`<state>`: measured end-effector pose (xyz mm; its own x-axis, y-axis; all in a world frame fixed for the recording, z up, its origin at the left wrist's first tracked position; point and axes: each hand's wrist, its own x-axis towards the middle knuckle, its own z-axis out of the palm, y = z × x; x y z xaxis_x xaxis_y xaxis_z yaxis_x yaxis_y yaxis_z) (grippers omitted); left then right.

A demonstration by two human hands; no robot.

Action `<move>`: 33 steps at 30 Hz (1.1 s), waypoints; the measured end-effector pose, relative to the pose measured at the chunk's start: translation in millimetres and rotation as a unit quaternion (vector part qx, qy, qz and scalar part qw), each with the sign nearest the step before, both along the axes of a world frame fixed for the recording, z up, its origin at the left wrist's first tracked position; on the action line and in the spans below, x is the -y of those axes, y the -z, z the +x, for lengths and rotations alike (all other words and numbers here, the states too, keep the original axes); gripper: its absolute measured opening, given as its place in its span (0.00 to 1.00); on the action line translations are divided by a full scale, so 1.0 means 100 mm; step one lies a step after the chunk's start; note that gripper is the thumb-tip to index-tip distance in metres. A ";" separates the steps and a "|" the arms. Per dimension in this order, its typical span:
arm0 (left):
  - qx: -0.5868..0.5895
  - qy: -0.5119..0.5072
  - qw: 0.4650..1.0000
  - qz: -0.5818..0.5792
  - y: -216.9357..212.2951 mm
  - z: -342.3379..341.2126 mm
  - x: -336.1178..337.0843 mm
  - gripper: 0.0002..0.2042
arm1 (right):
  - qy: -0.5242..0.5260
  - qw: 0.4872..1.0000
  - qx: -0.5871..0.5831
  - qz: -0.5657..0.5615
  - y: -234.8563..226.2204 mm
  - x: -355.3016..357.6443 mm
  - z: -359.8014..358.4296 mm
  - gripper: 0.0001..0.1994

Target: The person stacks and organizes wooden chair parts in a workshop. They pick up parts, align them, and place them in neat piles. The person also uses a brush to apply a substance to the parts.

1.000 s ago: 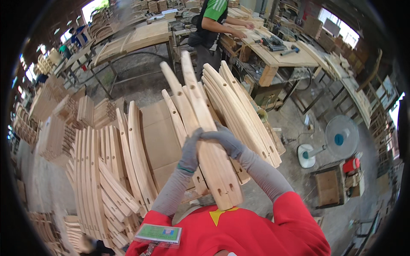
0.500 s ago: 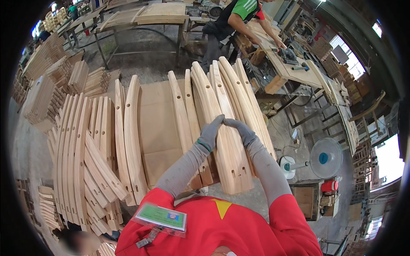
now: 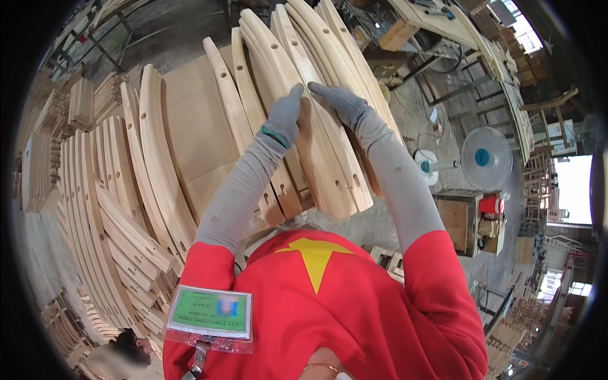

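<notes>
Two curved pale wooden slats, a left slat (image 3: 320, 171) and a right slat (image 3: 340, 155), lie side by side under my hands, with round holes and end slots showing. My left hand (image 3: 284, 118), in a grey glove, grips the left slat, thumb on top and fingers mostly hidden along its side. On the right slat, my right hand (image 3: 342, 104) is closed with its thumb reaching toward the other thumb. More curved slats (image 3: 250, 95) lie on either side, resting on a brown cardboard-covered surface (image 3: 193, 120).
To the left, a stack of curved slats (image 3: 95, 234) includes several lying askew. A standing fan (image 3: 484, 158) and a wooden box (image 3: 456, 221) with a red container (image 3: 491, 205) are at the right. A workbench (image 3: 437, 22) stands at the far right. Someone's head (image 3: 120, 354) shows at lower left.
The view has tilted down, so the slats and hands sit higher in the picture. My thumbs, which met before, are now slightly apart, and the two slats' ends no longer look level.
</notes>
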<state>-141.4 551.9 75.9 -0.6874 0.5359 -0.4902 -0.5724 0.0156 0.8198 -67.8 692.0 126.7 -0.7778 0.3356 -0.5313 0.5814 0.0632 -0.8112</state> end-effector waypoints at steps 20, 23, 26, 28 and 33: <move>-0.224 0.149 0.959 -0.090 -0.38 0.97 1.01 0.38 | 0.069 0.979 -0.179 -0.064 -1.09 1.08 1.74 0.25; -0.323 -0.013 0.907 -0.269 -0.30 0.68 1.42 0.49 | -0.009 0.980 -0.188 -0.069 -1.26 1.24 1.55 0.26; -0.409 -0.142 0.768 -0.472 -0.21 -0.18 2.35 0.55 | -0.035 0.970 -0.212 -0.115 -1.42 1.54 1.28 0.27; -0.338 -0.132 0.788 -0.498 -0.37 -0.56 2.99 0.57 | -0.048 0.963 -0.197 -0.178 -1.42 1.80 1.05 0.28; -0.113 -0.076 0.945 -0.297 0.04 -0.97 3.74 0.42 | -0.119 0.952 -0.112 -0.260 -0.75 2.65 0.21 0.40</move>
<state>-238.8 178.3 72.2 -0.8572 0.0984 -0.5055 -0.4169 0.4434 0.7934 -46.8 426.8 201.3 -0.9120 -0.1271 -0.3900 0.4102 -0.2725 -0.8703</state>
